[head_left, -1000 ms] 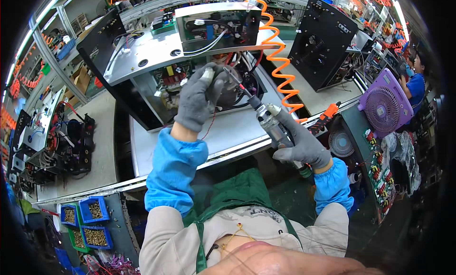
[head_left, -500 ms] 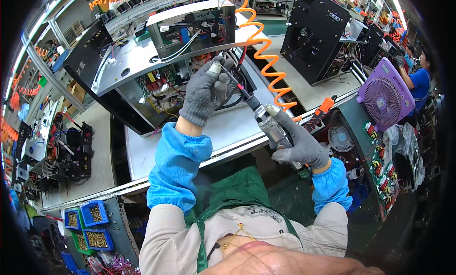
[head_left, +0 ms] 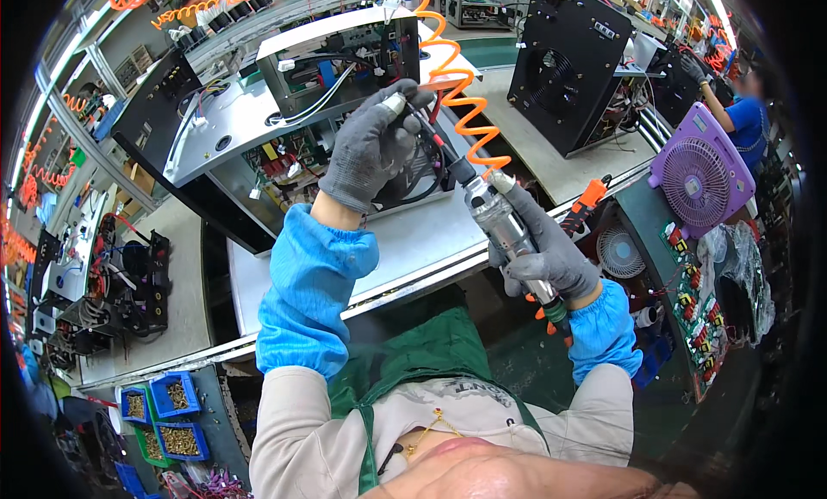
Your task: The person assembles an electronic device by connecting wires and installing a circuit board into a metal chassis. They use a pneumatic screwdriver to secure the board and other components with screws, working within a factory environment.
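The gloves point(head_left: 366, 150) are grey, the gathered oversleeves point(head_left: 312, 284) blue. A green apron point(head_left: 422, 351) overlies a beige top point(head_left: 469, 402). The necklace point(head_left: 438, 412) is gold-coloured.

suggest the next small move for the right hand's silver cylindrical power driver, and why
Perhaps ease the silver cylindrical power driver toward the open black-and-silver metal cabinet, with the left grey-gloved hand guiding: the right grey-gloved hand grips it, and its thin bit points up at the left hand, in front of the cabinet.
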`<state>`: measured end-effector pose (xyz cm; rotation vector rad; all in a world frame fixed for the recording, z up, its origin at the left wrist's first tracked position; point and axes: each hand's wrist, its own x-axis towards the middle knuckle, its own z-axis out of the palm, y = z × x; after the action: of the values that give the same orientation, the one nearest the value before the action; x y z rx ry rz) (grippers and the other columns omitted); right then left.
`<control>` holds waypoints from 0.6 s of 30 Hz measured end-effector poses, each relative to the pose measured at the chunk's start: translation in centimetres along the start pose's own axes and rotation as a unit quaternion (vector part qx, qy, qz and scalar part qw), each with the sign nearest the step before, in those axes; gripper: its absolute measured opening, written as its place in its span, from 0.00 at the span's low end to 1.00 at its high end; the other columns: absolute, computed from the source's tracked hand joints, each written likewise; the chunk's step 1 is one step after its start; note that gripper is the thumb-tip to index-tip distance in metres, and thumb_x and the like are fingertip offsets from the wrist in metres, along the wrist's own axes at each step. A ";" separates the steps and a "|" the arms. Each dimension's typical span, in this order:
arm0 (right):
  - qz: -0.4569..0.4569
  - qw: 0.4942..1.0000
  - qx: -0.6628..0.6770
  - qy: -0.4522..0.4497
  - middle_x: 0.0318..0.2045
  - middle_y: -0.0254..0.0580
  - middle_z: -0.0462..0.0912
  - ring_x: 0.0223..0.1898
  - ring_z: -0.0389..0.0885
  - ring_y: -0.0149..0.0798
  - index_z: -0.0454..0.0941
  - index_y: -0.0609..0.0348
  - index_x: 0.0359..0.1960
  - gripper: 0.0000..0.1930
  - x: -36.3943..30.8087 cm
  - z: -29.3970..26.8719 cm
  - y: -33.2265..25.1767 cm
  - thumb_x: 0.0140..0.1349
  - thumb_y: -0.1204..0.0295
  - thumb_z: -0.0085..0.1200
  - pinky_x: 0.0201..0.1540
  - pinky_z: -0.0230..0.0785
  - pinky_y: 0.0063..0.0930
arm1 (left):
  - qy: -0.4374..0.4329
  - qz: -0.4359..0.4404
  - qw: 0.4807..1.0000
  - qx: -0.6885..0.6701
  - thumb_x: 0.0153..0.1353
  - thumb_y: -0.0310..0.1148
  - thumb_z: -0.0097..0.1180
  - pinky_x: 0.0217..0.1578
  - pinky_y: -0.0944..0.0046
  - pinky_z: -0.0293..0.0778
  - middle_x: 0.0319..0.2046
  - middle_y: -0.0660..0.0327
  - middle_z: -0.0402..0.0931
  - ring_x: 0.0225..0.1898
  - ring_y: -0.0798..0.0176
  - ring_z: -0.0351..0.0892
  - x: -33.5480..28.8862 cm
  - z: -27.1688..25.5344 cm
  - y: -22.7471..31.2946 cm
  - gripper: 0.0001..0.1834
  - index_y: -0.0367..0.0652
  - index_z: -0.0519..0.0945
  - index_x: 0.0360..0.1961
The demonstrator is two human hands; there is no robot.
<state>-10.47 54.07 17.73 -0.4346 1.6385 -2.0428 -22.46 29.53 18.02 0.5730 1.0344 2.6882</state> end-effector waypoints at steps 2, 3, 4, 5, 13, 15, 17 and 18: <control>-0.025 1.000 -0.014 0.006 0.36 0.42 0.74 0.24 0.74 0.28 0.49 0.45 0.69 0.49 0.7 0.2 -0.7 0.39 0.78 0.56 0.24 0.71 0.21 | -0.018 0.021 1.000 0.006 0.66 0.29 0.40 0.28 0.79 0.73 0.44 0.51 0.75 0.30 0.72 0.75 0.8 0.7 0.2 0.23 0.37 0.60 0.62; -0.039 0.999 -0.031 0.021 0.36 0.42 0.74 0.23 0.74 0.28 0.49 0.45 0.69 0.49 1.1 0.1 -1.2 0.39 0.78 0.55 0.24 0.71 0.21 | 0.002 0.038 0.998 0.049 0.65 0.29 0.40 0.28 0.79 0.73 0.43 0.52 0.75 0.30 0.72 0.75 1.2 1.0 0.1 0.24 0.37 0.59 0.63; -0.053 0.997 -0.049 0.036 0.36 0.41 0.74 0.23 0.73 0.28 0.49 0.45 0.69 0.48 1.5 -0.1 -1.7 0.40 0.78 0.54 0.23 0.70 0.20 | 0.022 0.054 0.994 0.092 0.65 0.28 0.40 0.28 0.78 0.73 0.43 0.52 0.75 0.30 0.72 0.75 1.7 1.3 0.1 0.25 0.37 0.58 0.64; -0.066 0.995 -0.065 0.049 0.36 0.41 0.74 0.22 0.73 0.27 0.50 0.45 0.69 0.48 2.0 -0.3 -2.2 0.40 0.78 0.54 0.22 0.70 0.20 | 0.045 0.070 0.987 0.135 0.64 0.28 0.40 0.28 0.78 0.72 0.42 0.52 0.75 0.30 0.72 0.75 2.1 1.3 0.1 0.26 0.38 0.57 0.64; -0.065 0.983 -0.166 0.049 0.29 0.38 0.72 0.17 0.72 0.28 0.55 0.41 0.67 0.46 5.1 -3.2 -4.3 0.40 0.68 0.59 0.20 0.68 0.21 | 0.084 0.115 0.856 0.497 0.56 0.26 0.45 0.30 0.74 0.73 0.38 0.55 0.78 0.30 0.72 0.76 4.6 0.5 0.5 0.34 0.41 0.55 0.66; -0.070 0.981 -0.176 0.051 0.29 0.39 0.73 0.16 0.72 0.28 0.56 0.41 0.67 0.46 5.3 -3.4 -4.4 0.40 0.67 0.60 0.20 0.68 0.21 | 0.110 0.149 0.817 0.546 0.55 0.31 0.48 0.32 0.65 0.74 0.36 0.52 0.78 0.31 0.63 0.78 4.8 0.3 0.1 0.34 0.41 0.57 0.65; -0.066 0.981 -0.176 0.051 0.29 0.39 0.73 0.16 0.72 0.28 0.57 0.40 0.67 0.45 5.3 -3.1 -4.8 0.40 0.67 0.60 0.20 0.67 0.21 | 0.123 0.167 0.792 0.574 0.54 0.34 0.50 0.35 0.59 0.75 0.36 0.49 0.78 0.32 0.57 0.80 4.9 0.4 -0.1 0.34 0.40 0.59 0.64; -0.065 0.981 -0.176 0.050 0.30 0.39 0.73 0.16 0.72 0.28 0.57 0.40 0.67 0.45 5.3 -3.0 -4.9 0.40 0.67 0.60 0.20 0.67 0.21 | 0.124 0.169 0.787 0.580 0.54 0.35 0.50 0.36 0.58 0.75 0.36 0.48 0.78 0.33 0.54 0.80 4.8 0.4 -0.2 0.34 0.39 0.59 0.63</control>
<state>-17.29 54.41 21.55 -0.5800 2.0930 -1.8913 -26.59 31.44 19.54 0.5854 2.9039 2.0550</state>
